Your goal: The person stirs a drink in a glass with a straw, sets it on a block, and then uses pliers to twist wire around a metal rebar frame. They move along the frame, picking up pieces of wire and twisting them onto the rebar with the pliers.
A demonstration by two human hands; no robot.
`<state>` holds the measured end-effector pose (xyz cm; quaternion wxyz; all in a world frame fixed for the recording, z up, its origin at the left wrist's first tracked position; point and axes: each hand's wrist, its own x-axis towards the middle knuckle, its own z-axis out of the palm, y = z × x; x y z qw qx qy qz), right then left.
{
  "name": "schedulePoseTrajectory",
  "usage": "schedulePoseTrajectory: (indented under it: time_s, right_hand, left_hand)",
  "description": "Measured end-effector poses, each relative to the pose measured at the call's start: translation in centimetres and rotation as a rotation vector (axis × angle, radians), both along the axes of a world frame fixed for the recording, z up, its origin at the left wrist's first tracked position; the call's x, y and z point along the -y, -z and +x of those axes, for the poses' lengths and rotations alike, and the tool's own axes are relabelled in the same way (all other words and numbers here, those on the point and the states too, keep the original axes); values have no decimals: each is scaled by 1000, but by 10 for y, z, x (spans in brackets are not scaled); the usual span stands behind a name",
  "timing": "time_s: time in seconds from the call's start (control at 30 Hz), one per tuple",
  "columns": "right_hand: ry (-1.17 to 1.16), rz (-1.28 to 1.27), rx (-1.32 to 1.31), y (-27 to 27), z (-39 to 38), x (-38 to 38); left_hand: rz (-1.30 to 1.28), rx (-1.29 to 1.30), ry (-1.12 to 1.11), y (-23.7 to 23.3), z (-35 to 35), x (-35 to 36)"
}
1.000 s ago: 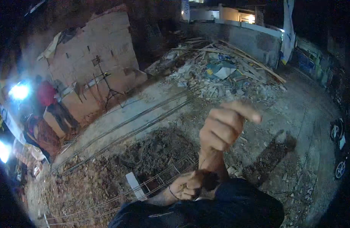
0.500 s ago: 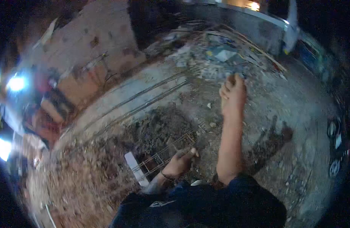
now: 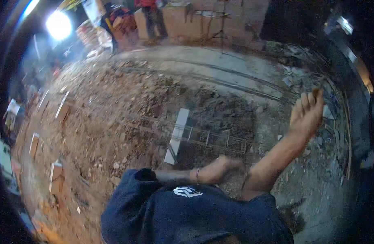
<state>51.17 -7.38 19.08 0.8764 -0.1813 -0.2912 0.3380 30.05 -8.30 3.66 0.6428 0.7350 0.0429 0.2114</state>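
My right hand (image 3: 306,114) is raised at the right on an outstretched arm, its fingers curled closed. What they hold, if anything, is hidden. Low in front of my chest is my left hand (image 3: 221,168), smeared by motion, so its fingers cannot be read. Just beyond it, a ladder-like cage of thin steel bars (image 3: 207,137) lies over dark soil. A white board (image 3: 177,136) rests crosswise at the cage, left of my left hand. Neither hand visibly touches the cage or the board.
Rough brown soil (image 3: 101,130) spreads to the left, with several pale-topped posts (image 3: 56,177) standing in it. Long bars (image 3: 235,84) lie on a pale slab at the back. A person in red (image 3: 150,14) stands behind, near a bright lamp (image 3: 59,25) and a tripod (image 3: 222,34).
My view has swung left, bringing the soil and posts into sight. My right hand stays raised and closed. My left hand has drawn across my chest and blurred.
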Motion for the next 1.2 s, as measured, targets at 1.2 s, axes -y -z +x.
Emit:
schedulePoseTrajectory:
  time_s: [1.2]
  right_hand:
    - [387, -1170, -385, 501, 137, 92]
  left_hand:
    - [214, -577, 37, 320, 137, 29]
